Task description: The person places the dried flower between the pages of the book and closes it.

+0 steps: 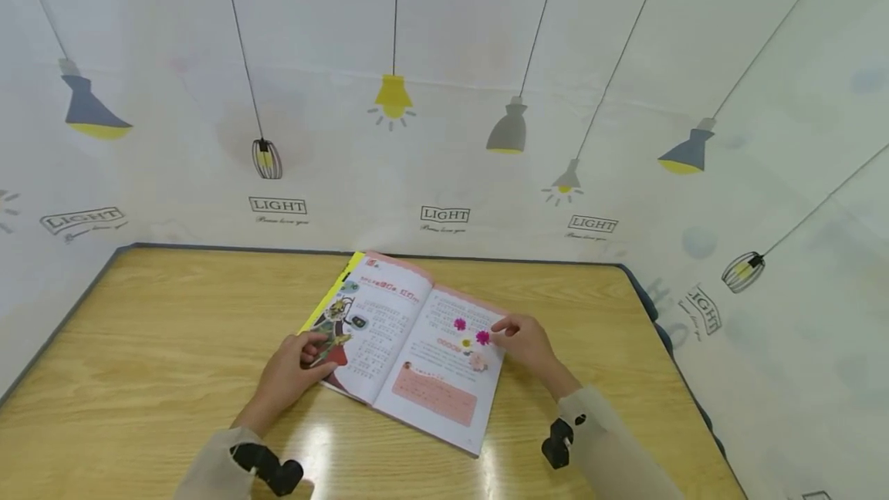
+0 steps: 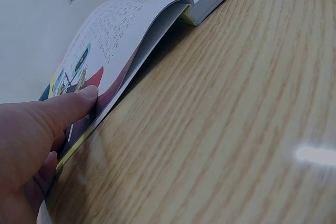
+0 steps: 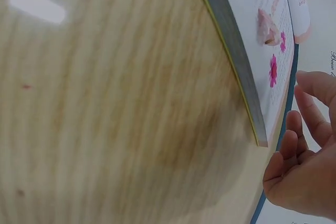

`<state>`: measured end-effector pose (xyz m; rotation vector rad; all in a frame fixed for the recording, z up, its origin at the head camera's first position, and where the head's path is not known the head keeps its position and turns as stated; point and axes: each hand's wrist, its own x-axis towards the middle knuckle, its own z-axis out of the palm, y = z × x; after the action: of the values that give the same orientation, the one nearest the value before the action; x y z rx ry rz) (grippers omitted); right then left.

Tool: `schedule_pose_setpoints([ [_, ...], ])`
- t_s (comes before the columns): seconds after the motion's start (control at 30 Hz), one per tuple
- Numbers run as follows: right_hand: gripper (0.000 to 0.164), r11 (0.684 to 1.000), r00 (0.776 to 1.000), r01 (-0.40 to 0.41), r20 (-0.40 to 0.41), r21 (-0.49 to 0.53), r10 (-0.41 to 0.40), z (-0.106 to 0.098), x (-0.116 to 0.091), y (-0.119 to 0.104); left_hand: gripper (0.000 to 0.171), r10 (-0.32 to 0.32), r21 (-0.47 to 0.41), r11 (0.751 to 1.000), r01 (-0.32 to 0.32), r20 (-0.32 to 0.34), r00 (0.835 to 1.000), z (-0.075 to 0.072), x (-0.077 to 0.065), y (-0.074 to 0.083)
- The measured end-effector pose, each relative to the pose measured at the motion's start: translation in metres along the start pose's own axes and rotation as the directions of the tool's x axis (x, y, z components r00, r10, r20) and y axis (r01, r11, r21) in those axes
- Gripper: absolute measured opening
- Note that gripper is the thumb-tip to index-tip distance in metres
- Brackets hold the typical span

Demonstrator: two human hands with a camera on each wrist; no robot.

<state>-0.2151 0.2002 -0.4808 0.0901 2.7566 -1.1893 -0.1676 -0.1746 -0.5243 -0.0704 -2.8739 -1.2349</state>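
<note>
An open book (image 1: 410, 315) lies at an angle near the table's far edge, illustrated on its left page and bearing a peach flower (image 1: 478, 361) and pink flowers (image 1: 482, 338) on its right page. My left hand (image 1: 295, 365) grips the book's outer left edge, the thumb on the picture and the other fingers around the yellow-edged side. In the left wrist view that side arches up near the spine. My right hand (image 1: 524, 342) is at the right page's outer edge, beside a pink flower. Its thumb and index tips are close together with nothing visible between them.
The wooden table (image 1: 174, 322) has a dark edge strip (image 1: 208, 249) along its borders. Behind it rises a pale wall covering (image 1: 333, 153) printed with hanging lamps. Black wrist straps (image 1: 267, 465) sit over the light sleeves.
</note>
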Motion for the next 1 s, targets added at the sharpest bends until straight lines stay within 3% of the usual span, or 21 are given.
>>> schedule_pose_setpoints([
  [0.3, 0.010, 0.996, 0.997, 0.073, 0.010, 0.041, -0.074, 0.006, -0.018, 0.020, 0.048, -0.009, 0.003, 1.000, 0.009, 0.007, 1.000, -0.002, -0.001, -0.002],
  [0.53, 0.012, 0.985, 0.990, 0.138, -0.035, 0.105, -0.135, 0.012, -0.026, 0.032, 0.049, -0.015, -0.001, 1.000, 0.015, 0.017, 1.000, -0.001, -0.001, 0.000],
  [0.9, 0.018, 0.980, 0.994, 0.109, -0.040, 0.169, -0.103, 0.018, -0.033, 0.045, 0.050, -0.023, -0.023, 0.999, 0.024, 0.014, 1.000, -0.001, -0.001, 0.001],
  [1.0, 0.020, 0.973, 0.992, 0.125, -0.044, 0.193, -0.119, 0.018, -0.035, 0.047, 0.058, -0.043, 0.012, 0.999, 0.043, -0.012, 0.999, -0.003, -0.002, 0.004],
])
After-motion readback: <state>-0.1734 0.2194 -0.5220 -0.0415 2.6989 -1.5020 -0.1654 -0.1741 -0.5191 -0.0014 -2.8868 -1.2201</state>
